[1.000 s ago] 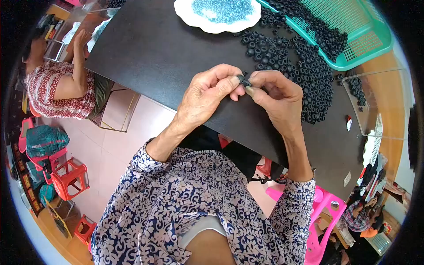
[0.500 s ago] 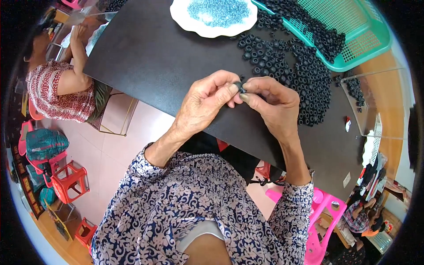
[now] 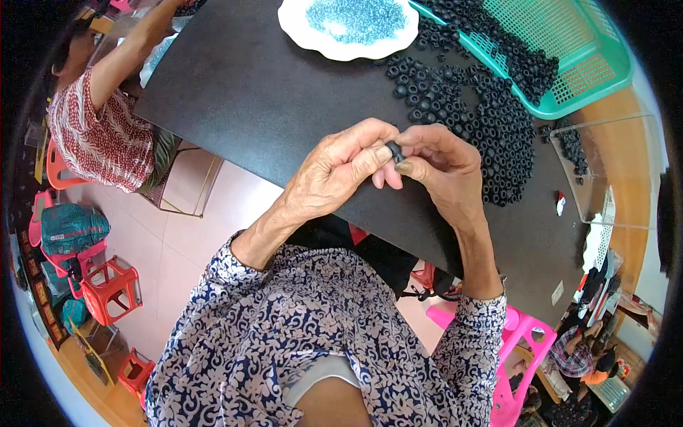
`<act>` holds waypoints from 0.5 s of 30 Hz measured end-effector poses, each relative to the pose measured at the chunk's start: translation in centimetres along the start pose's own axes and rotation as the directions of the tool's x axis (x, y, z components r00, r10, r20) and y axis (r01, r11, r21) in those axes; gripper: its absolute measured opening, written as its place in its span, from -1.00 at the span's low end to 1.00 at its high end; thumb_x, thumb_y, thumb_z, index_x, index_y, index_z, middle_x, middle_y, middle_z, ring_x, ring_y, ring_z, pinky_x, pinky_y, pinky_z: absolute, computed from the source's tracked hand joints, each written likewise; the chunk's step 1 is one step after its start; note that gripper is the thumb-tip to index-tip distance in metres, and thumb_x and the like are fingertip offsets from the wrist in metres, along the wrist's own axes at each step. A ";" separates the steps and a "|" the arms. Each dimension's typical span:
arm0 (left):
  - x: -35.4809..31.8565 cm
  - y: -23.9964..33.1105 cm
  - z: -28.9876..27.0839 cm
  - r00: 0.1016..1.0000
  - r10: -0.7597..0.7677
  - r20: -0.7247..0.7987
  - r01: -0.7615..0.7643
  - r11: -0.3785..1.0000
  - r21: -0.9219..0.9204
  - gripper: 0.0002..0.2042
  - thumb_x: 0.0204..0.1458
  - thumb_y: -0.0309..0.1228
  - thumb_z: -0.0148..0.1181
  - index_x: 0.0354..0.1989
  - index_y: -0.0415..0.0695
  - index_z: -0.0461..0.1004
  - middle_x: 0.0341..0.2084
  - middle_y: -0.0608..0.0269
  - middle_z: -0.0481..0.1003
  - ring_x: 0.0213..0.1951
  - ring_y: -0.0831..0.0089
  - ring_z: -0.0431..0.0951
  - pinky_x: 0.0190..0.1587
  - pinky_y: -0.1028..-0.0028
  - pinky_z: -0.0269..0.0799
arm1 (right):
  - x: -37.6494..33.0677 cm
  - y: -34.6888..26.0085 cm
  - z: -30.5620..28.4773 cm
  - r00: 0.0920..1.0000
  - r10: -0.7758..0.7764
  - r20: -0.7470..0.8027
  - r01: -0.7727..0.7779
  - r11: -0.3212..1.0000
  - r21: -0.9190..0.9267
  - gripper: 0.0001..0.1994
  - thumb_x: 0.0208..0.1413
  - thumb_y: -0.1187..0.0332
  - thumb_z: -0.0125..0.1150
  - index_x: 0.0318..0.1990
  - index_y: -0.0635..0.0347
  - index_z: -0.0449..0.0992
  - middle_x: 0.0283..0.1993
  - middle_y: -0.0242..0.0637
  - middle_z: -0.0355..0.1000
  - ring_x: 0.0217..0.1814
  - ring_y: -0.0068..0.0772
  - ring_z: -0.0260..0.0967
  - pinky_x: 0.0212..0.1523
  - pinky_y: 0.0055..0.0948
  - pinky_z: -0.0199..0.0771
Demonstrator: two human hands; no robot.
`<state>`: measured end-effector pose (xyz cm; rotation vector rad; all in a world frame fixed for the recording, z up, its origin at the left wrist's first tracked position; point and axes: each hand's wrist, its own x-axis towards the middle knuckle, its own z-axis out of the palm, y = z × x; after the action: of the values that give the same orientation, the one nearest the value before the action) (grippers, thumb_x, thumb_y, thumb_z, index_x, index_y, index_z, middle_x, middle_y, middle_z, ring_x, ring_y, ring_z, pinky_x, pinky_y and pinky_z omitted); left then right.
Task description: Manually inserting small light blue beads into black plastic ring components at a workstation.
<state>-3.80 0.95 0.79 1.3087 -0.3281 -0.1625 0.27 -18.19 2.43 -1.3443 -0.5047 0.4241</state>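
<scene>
Close together over the near edge of the dark table, both my hands work on one small black ring-shaped piece. My left hand pinches it between thumb and forefinger. From the other side, the thumb and fingers of my right hand close on it; whether they grip a second tiny part is hidden. Just beyond my right hand lies a broad pile of similar black rings. A white scalloped dish of small blue-clear pieces sits farther off.
At the far right a green plastic basket holds more black rings. A clear acrylic panel stands at the right side of the table. On the left, a co-worker in a patterned red top sits; red stools stand behind.
My hands have shifted slightly right and nearer, and the black ring has turned between my fingers. The co-worker on the left has stretched an arm forward.
</scene>
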 end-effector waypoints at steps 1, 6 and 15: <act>0.1 0.1 -0.1 1.000 0.009 0.017 -0.009 1.000 0.028 -0.75 0.30 -0.34 -0.06 -0.07 -0.30 0.40 -0.40 0.22 0.52 -0.38 0.57 0.50 -0.30 0.55 0.43 | 0.0 0.0 -0.1 1.000 -0.005 0.007 0.005 1.000 -0.008 -0.71 -0.01 0.61 0.32 -0.09 0.31 0.50 -0.24 -0.39 0.44 -0.20 -0.60 0.40 -0.16 -0.61 0.43; -0.3 -0.1 0.1 0.999 0.051 0.006 -0.051 0.999 0.011 -0.74 0.30 -0.34 -0.06 -0.03 -0.29 0.39 -0.41 0.23 0.52 -0.39 0.55 0.50 -0.29 0.54 0.45 | 0.2 -0.1 0.4 0.998 -0.011 0.066 0.005 0.997 0.082 -0.71 -0.02 0.56 0.35 -0.10 0.26 0.51 -0.26 -0.42 0.38 -0.24 -0.64 0.33 -0.22 -0.64 0.37; -0.4 0.0 -0.2 0.996 0.051 0.066 -0.057 0.994 0.091 -0.73 0.29 -0.32 -0.05 -0.03 -0.28 0.38 -0.46 0.21 0.54 -0.41 0.52 0.49 -0.30 0.50 0.45 | 0.3 0.2 0.0 0.995 0.007 0.102 -0.013 0.998 0.062 -0.76 -0.04 0.50 0.39 -0.19 0.23 0.52 -0.30 -0.44 0.34 -0.26 -0.63 0.30 -0.23 -0.63 0.34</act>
<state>-4.11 1.24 0.67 1.3872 -0.4295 -0.1448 0.47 -17.97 2.30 -1.2699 -0.5645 0.5143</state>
